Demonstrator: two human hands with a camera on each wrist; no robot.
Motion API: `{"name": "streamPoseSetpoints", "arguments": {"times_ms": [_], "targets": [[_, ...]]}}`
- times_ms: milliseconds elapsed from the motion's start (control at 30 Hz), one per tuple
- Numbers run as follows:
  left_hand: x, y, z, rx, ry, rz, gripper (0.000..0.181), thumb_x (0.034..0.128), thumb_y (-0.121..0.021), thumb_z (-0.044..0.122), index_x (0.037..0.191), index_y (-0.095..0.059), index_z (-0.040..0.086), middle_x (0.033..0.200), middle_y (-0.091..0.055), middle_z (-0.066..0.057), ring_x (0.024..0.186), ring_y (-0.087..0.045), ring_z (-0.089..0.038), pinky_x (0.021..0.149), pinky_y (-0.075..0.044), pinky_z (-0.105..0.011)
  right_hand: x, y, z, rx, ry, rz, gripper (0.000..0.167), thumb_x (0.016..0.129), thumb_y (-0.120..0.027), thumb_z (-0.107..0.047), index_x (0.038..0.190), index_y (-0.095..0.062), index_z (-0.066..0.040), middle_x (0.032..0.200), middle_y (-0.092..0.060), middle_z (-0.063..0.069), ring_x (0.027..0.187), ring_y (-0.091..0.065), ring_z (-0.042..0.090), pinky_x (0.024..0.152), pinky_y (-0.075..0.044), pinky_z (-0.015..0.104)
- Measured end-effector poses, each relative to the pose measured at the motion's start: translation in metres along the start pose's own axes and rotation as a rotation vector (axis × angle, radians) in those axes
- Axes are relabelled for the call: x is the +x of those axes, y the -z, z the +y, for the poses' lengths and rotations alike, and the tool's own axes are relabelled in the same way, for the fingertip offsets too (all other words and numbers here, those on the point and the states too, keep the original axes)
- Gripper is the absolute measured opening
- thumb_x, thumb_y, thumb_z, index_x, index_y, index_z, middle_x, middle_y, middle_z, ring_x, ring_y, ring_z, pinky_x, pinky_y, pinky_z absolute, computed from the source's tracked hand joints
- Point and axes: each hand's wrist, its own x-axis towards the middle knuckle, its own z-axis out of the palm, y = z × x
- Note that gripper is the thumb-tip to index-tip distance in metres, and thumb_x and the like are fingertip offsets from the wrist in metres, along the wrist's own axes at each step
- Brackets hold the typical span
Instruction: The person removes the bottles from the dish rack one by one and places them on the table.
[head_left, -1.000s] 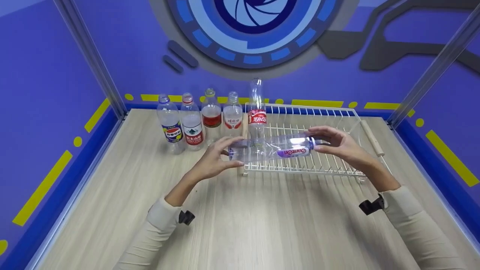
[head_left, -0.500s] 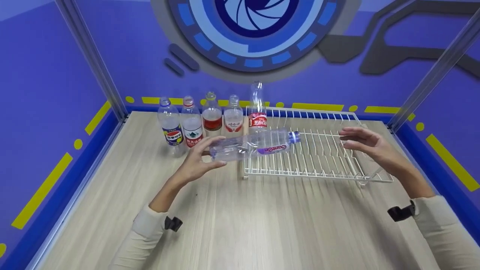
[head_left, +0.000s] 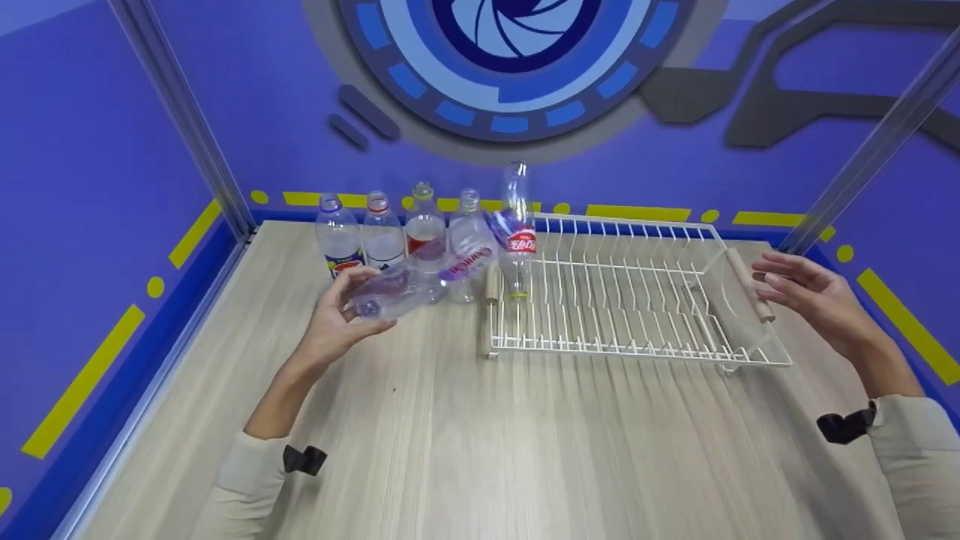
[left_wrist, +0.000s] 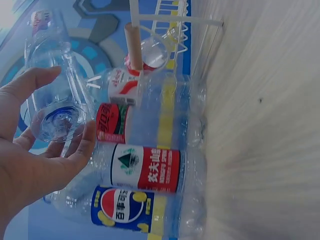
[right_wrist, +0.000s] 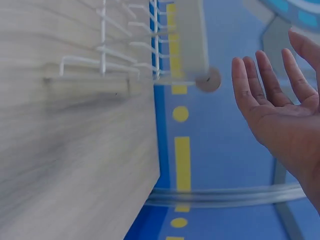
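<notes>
My left hand (head_left: 330, 319) grips a clear plastic bottle (head_left: 397, 289) by its base. The bottle lies tilted in the air, its blurred neck end pointing up and right, in front of several standing bottles; its purple and white label faces up. In the left wrist view, thumb and fingers curl round the lower end of this bottle (left_wrist: 50, 47). Off to the right, my right hand (head_left: 814, 296) holds nothing, fingers relaxed, beside the wooden handle (head_left: 750, 285) of a white wire rack (head_left: 570, 349). The right wrist view shows its palm (right_wrist: 285, 120) bare.
Several clear bottles stand upright left of the rack, among them one with a blue label (left_wrist: 122, 207) and one with a red and white label (left_wrist: 150, 167). A red-labelled bottle (head_left: 523, 240) stands neck-down in the rack's left end. Blue panels wall the table (head_left: 480, 450).
After both hands held the bottle, my right hand let go and moved right, past the rack. My left hand carried the bottle left and tilted its neck end upward.
</notes>
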Motion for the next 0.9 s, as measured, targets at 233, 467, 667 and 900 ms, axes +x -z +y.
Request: {"name": "streamPoseSetpoints", "arguments": {"times_ms": [233,467,667,900], "targets": [[-0.009,0.015,-0.005,-0.135,0.033,0.103,0.069,0.0808,-0.077,-0.011,0.134,-0.038,0.008,0.135,-0.043,-0.004,0.134,-0.042,-0.021,0.104,-0.045,-0.018,-0.001,0.015,0.017,0.084,-0.015,0.055,0.041,0.103,-0.046,0.009,0.139,-0.060,-0.005,0.128,-0.072,-0.002,0.116,-0.069,0.010,0.095,-0.056,0.021],[-0.010,0.029,-0.009,-0.248,0.115,0.136,0.080,0.0886,-0.073,-0.004,0.149,-0.031,0.027,0.154,-0.033,-0.009,0.144,-0.037,-0.024,0.104,-0.049,-0.022,-0.007,0.019,0.033,-0.012,-0.091,0.066,0.041,0.105,-0.048,0.003,0.144,-0.055,-0.007,0.131,-0.068,-0.010,0.114,-0.065,0.001,0.090,-0.055,0.015],[-0.008,0.038,-0.011,-0.308,0.128,0.198,0.078,0.0902,-0.071,-0.005,0.149,-0.033,0.029,0.155,-0.034,-0.008,0.138,-0.040,-0.024,0.101,-0.052,-0.022,-0.009,0.020,0.038,-0.036,-0.150,0.060,0.041,0.106,-0.049,-0.001,0.146,-0.053,-0.008,0.132,-0.064,-0.011,0.105,-0.070,0.002,0.088,-0.055,0.015],[-0.008,0.046,-0.013,-0.167,0.193,0.233,0.088,0.0907,-0.077,0.009,0.160,-0.024,0.023,0.161,-0.034,-0.008,0.145,-0.037,-0.025,0.119,-0.041,-0.041,-0.012,0.021,0.042,-0.038,-0.159,0.019,0.042,0.107,-0.046,-0.001,0.148,-0.050,-0.008,0.125,-0.066,-0.009,0.098,-0.071,0.008,0.090,-0.055,0.017]]}}
